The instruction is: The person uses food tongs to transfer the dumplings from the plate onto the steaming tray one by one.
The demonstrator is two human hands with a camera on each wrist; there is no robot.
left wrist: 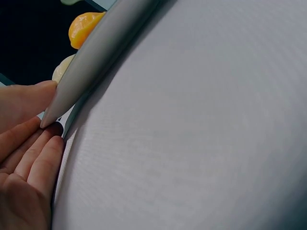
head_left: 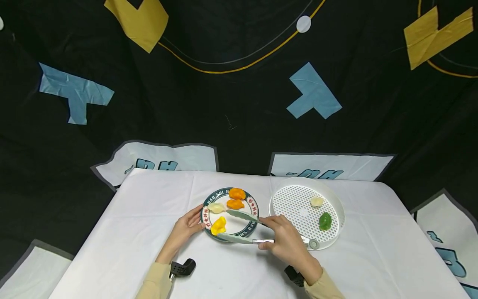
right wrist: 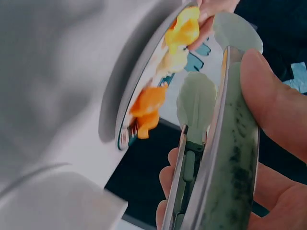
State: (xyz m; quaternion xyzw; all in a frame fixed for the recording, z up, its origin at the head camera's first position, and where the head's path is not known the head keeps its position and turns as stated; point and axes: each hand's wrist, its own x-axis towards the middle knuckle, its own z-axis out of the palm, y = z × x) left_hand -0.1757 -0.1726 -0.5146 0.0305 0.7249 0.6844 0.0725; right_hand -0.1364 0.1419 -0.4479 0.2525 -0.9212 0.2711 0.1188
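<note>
Round white plate with a broad dark green rim, one, mid-counter; cloth covering white. Left edge: left hand, thumb above the rim and fingers beneath, pinching it.

Contents, left to right: pale cream dumpling-shaped piece; bright yellow dumpling-shaped piece, nearer the person; two orange dumpling-shaped pieces, close together toward the far side.

Silver metal tongs with sage-green tips, one pair; tips spread over the plate, lower tip just beside the yellow piece, nothing clasped. Right hand: fingers curled round the tongs' handles.

White round tray with perforated floor and raised wall, one, at right. Contents: small cream lump; dark green dumpling-shaped piece.

Stage, as judged: partway; four items on the plate, two on the tray, none lifted. Direction of transfer, hence the remainder: cannot tell.

Plate's look: smooth, white-centred, rim bearing white capitals and red characters on pale panels.
</note>
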